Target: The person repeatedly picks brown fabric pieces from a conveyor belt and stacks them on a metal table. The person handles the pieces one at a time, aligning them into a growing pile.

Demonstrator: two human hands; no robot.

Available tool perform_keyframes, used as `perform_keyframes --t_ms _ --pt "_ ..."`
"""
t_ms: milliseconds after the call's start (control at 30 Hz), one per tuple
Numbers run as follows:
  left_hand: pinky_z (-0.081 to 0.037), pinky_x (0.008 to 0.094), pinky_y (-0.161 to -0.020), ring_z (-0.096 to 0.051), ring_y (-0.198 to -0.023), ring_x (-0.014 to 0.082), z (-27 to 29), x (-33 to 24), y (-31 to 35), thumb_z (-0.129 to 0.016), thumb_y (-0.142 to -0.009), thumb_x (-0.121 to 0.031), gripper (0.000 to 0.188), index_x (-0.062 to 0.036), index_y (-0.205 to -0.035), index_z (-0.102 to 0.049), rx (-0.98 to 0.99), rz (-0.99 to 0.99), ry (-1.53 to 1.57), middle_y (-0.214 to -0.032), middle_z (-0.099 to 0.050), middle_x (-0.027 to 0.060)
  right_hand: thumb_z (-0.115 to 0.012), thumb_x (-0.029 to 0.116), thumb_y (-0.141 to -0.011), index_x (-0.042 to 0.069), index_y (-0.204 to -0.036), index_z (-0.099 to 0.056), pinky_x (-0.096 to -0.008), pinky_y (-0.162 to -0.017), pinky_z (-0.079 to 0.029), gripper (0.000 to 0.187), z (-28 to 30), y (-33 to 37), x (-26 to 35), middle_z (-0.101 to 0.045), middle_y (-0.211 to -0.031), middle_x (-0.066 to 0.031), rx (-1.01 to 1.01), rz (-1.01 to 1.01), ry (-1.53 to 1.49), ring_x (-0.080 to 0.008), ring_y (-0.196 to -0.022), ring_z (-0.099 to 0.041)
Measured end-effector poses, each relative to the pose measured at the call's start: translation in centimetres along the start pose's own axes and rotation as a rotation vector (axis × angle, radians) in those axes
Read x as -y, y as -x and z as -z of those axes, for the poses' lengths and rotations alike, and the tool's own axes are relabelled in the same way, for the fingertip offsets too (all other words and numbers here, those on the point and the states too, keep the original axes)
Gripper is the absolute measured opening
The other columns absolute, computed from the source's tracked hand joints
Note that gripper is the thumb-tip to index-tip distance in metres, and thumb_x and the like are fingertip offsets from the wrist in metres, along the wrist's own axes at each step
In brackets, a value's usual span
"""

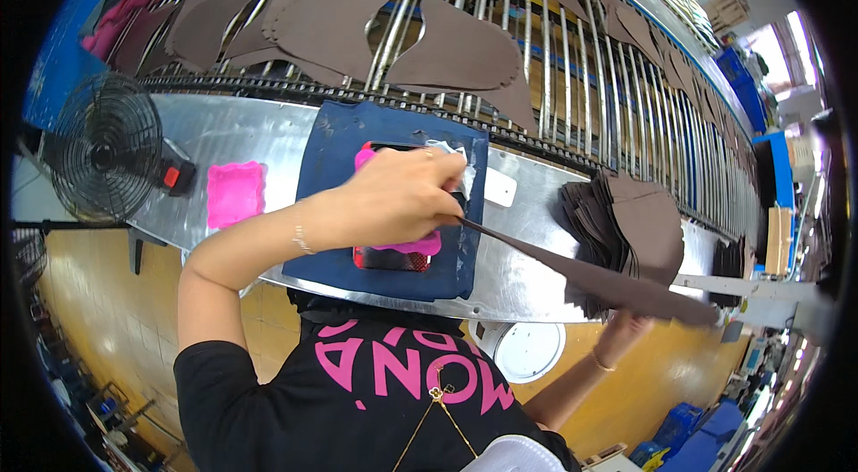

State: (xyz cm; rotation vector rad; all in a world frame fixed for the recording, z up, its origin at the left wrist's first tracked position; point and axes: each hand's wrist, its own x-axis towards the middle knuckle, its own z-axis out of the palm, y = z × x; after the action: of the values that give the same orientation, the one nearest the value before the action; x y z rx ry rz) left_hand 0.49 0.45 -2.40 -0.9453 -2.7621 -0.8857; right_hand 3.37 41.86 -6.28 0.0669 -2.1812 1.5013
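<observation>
My left hand (pixel 402 195) is closed in a pinch on the end of a brown cut panel (pixel 581 275). Seen almost edge-on, the panel stretches right and down to my right hand (pixel 623 333), which grips its far part from below; those fingertips are partly hidden. Beneath my left hand, a dark blue pad (pixel 326 177) lies on the metal table. On the pad, mostly covered by that hand, are a red-edged dark object (pixel 393 262) and a bright pink piece (pixel 420 246). A stack of similar brown panels (pixel 643 222) sits just beyond the held one.
Behind the table runs a rack of metal rods (pixel 545 61) bearing several flat brown panels (pixel 326 21). A black fan (pixel 103 150) stands at the left, near a pink scalloped tray (pixel 236 193). A white card (pixel 500 188) lies right of the pad. A white round lid (pixel 529 351) is below the table edge.
</observation>
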Motion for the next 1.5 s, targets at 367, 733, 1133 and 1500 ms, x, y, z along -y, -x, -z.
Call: perform_keyframes --t_ms 367,733,1133,1500 --pt "-0.041 0.0219 -0.038 -0.051 -0.041 0.0077 3.3 1.3 -15.0 -0.065 -0.088 -0.026 0.027 0.0009 -0.094 -0.061 -0.006 0.302 0.919 -0.060 -0.056 0.0013 -0.061 0.017 -0.092 -0.002 -0.114 -0.060 -0.0221 -0.079 -0.043 0.029 3.4 -8.8 5.8 -0.062 -0.093 -0.0014 0.116 -0.129 0.398 -0.0086 -0.087 -0.053" --pt "-0.059 0.0292 -0.057 -0.063 -0.068 0.0199 -5.7 21.8 -14.9 -0.045 -0.095 -0.002 0.031 -0.0091 -0.125 -0.043 -0.508 0.741 1.422 -0.105 -0.056 0.0089 -0.066 0.035 -0.085 -0.002 -0.127 -0.051 -0.0426 -0.092 -0.044 0.059 10.4 -4.6 -9.5 -0.059 -0.116 -0.0221 -0.168 -0.531 1.048 -0.0370 -0.111 -0.054" --pt "-0.059 0.0330 -0.061 -0.064 -0.071 0.0260 -9.5 26.1 -14.6 -0.044 -0.097 -0.009 0.026 -0.0041 -0.120 -0.033 -0.414 0.972 1.452 -0.103 -0.054 0.0176 -0.053 0.018 -0.093 0.008 -0.116 -0.056 -0.0416 -0.064 -0.050 0.026 6.9 -6.8 -3.3 -0.066 -0.090 -0.0197 -0.280 -0.589 1.176 -0.0308 -0.064 -0.065" --pt "-0.045 0.0362 -0.094 -0.049 -0.116 0.0261 2.2 11.1 -8.1 -0.075 -0.078 -0.039 0.081 -0.0110 -0.140 -0.032 0.047 0.391 0.899 -0.126 -0.045 0.0121 -0.054 0.014 -0.095 0.003 -0.115 -0.048 -0.0220 -0.044 -0.048 0.023 -2.2 -7.2 6.8 -0.062 -0.095 -0.0095 -0.376 0.031 -0.060 -0.0122 -0.061 -0.059"
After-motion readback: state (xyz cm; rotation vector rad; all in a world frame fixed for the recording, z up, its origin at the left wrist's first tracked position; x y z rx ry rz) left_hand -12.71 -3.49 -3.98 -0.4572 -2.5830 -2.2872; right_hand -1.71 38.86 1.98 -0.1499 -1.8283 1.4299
